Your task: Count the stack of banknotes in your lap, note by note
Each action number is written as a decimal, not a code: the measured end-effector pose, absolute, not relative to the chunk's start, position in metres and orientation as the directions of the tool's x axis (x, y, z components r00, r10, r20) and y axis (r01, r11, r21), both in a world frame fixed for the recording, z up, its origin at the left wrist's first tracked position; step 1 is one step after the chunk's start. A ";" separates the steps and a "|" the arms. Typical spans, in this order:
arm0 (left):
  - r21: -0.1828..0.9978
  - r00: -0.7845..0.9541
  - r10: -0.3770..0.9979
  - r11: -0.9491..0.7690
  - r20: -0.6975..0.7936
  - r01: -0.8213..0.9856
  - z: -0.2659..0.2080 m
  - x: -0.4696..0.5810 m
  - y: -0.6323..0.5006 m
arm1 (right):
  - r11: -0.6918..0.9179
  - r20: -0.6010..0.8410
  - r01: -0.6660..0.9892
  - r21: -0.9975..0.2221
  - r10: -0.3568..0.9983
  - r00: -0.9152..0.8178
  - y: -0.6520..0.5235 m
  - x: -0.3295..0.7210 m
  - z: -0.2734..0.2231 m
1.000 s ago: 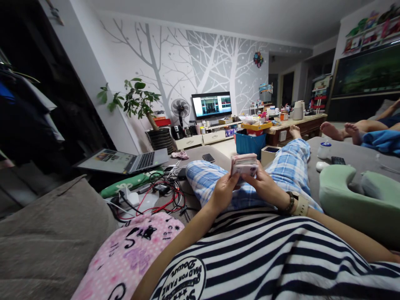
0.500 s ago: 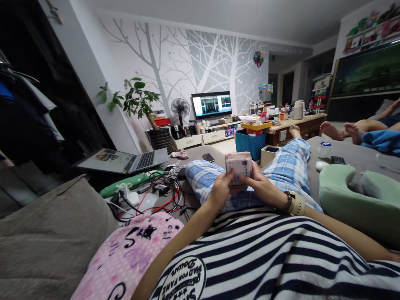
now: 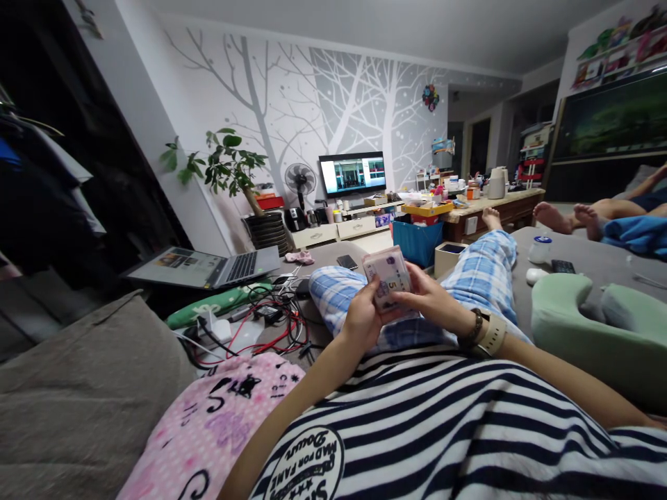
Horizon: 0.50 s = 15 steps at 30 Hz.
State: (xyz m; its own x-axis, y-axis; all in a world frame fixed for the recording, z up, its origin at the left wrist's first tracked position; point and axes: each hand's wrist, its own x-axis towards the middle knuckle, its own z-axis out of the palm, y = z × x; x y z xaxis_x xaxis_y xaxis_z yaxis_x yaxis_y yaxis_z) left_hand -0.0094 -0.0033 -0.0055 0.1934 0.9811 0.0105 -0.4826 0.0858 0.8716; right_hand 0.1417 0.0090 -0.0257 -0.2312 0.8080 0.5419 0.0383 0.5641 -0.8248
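Note:
Over my lap, a thick stack of banknotes [image 3: 388, 274] is held between both hands, its top note showing a figure 5. My left hand [image 3: 363, 316] is closed round the lower left side, thumb on the face of the stack. On the right side, my right hand [image 3: 430, 300] grips the stack with its thumb across the lower front; its other fingers are mostly hidden behind the notes. A beaded bracelet and a light watch [image 3: 492, 335] are on my right wrist. Below the notes lie my blue checked trousers [image 3: 406, 333].
An open laptop [image 3: 208, 267] and tangled cables [image 3: 281, 316] lie to the left, with a phone [image 3: 347, 262] ahead. A green neck pillow [image 3: 563, 312], white mouse [image 3: 536, 276], jar [image 3: 540, 250] and remote [image 3: 563, 267] are at right. Another person's feet [image 3: 553, 218] rest farther right.
The stack has tilted to the left and shifted slightly that way, and its 5 now shows. My right hand has moved a little left with it.

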 end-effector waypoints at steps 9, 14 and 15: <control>0.956 0.127 0.953 -0.256 0.274 -0.144 -0.001 -0.030 0.014 | 0.499 0.489 0.015 -0.866 0.855 -0.173 0.015 0.141 -0.020; 0.850 0.345 0.911 -0.012 0.226 -0.526 -0.002 -0.025 0.006 | 0.249 0.341 -0.269 -0.930 0.858 -0.384 0.009 0.126 -0.014; 0.830 0.417 0.886 0.071 0.202 -0.553 -0.003 -0.025 0.005 | 0.222 0.323 -0.280 -0.934 0.860 -0.395 0.010 0.124 -0.015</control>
